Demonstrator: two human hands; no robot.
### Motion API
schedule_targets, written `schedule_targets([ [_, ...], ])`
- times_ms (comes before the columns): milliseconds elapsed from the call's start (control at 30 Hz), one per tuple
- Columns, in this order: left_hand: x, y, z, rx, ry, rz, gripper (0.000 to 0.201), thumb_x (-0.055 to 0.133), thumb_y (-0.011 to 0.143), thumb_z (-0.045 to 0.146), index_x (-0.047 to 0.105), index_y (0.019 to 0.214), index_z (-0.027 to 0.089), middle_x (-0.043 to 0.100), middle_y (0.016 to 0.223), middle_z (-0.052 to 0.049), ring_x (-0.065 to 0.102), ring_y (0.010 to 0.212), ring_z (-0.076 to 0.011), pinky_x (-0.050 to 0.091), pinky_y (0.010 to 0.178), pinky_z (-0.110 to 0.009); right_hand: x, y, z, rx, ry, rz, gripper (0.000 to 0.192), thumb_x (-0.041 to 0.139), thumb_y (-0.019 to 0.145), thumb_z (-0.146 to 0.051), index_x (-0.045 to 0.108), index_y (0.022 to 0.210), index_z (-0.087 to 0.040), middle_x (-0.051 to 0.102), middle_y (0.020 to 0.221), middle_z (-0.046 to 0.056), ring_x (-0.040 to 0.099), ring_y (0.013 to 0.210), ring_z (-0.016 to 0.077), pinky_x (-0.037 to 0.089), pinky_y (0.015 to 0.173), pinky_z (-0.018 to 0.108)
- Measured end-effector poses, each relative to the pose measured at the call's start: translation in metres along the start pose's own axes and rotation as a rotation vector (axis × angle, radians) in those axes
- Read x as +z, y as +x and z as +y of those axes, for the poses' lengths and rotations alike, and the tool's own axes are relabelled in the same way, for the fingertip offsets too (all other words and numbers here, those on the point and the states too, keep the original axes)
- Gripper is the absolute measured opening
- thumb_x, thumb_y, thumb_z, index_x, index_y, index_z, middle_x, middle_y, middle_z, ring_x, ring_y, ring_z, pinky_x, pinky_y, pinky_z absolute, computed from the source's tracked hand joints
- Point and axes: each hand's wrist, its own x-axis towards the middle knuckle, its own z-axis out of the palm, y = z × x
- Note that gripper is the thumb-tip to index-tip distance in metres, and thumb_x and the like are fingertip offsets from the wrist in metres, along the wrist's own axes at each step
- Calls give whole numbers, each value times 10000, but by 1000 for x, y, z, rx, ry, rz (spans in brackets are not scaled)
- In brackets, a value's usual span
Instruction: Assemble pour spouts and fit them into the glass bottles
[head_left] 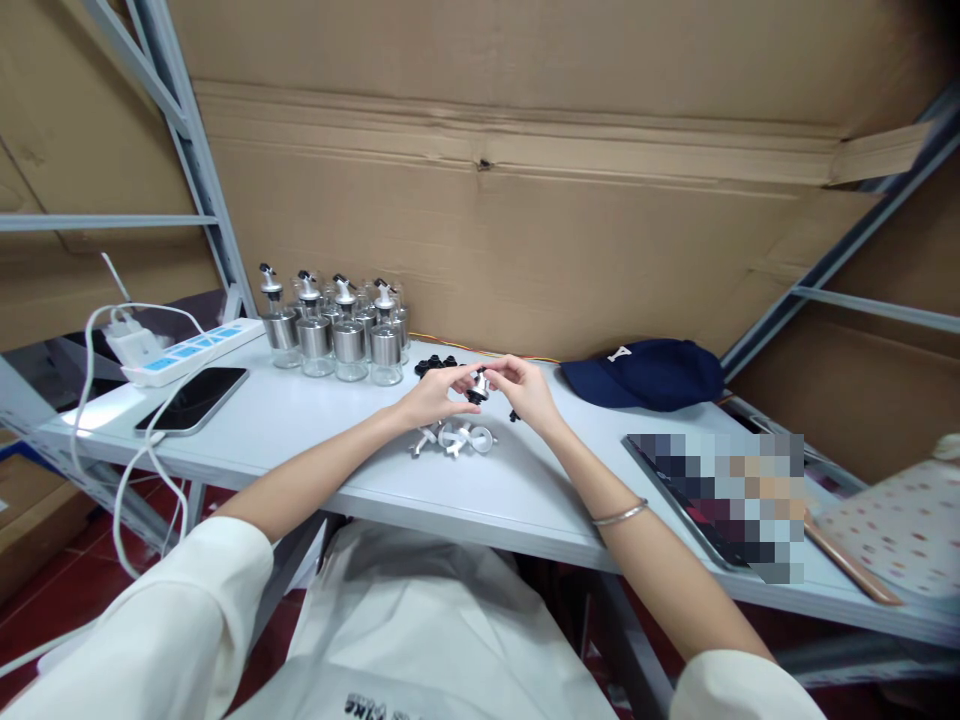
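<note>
Pourer spout (478,386) pinched between left hand (435,397) and right hand (525,390), above table (300,430).

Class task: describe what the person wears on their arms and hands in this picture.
Both arms have white sleeves pushed up above the elbows, leaving the forearms bare. The right wrist carries a thin silver bangle. The left hand and right hand are bare, with no gloves or visible rings.
</note>
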Motion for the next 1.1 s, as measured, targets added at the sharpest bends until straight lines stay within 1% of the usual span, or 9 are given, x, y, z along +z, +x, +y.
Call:
schedule_targets([
  [133,1,0,0,2,-5,-13,740,751,649,277,449,1317,174,658,944,-64,609,827,-142,507,822,-330,-1,0,0,1,-63,57,172,609,680,-328,622,720,-161,614,617,8,545,567,126,455,574,268],
  [233,1,-1,0,1,-8,-19,780,751,647,258,411,1343,164,654,951,-66,606,833,-141,503,836,-332,-2,1,1,-11,-92,92,174,596,684,-334,617,717,-164,614,633,11,541,580,128,450,569,265],
  [533,0,0,2,-28,-41,-35,772,747,640,207,410,1334,169,633,955,-52,599,854,-143,493,846,-342,-1,0,1,-19,-54,97,206,619,669,-362,601,705,-160,604,653,11,526,594,124,420,606,274],
  [600,0,0,2,-47,-91,-35,780,746,636,188,397,1334,171,616,957,-49,604,839,-134,498,833,-322,-2,2,3,-17,-38,92,209,630,660,-366,592,692,-163,610,663,12,526,594,123,418,598,271],
  [700,1,-1,2,-79,-153,-18,783,741,635,166,370,1325,182,601,966,-49,609,791,-115,510,769,-278,-3,3,5,-15,-35,78,218,637,653,-376,578,672,-167,620,686,16,518,586,118,410,575,262],
  [767,1,-1,2,-88,-158,6,740,739,636,165,385,1285,171,608,984,-65,609,803,-120,507,754,-269,-3,3,5,-20,-52,76,221,627,666,-383,574,683,-169,615,681,12,499,566,111,398,557,257],
  [900,1,0,3,-73,-143,35,652,732,649,179,421,1222,165,636,997,-84,617,869,-146,494,784,-285,-3,2,2,-56,-88,95,208,575,714,-386,542,725,-181,617,696,10,492,577,111,377,554,252],
  [1100,1,0,3,-78,-142,0,716,746,634,173,403,1262,182,641,989,-74,625,877,-152,493,802,-293,-2,1,-2,-60,-75,110,199,586,709,-368,492,691,-194,585,670,-5,500,612,116,373,557,243],
])
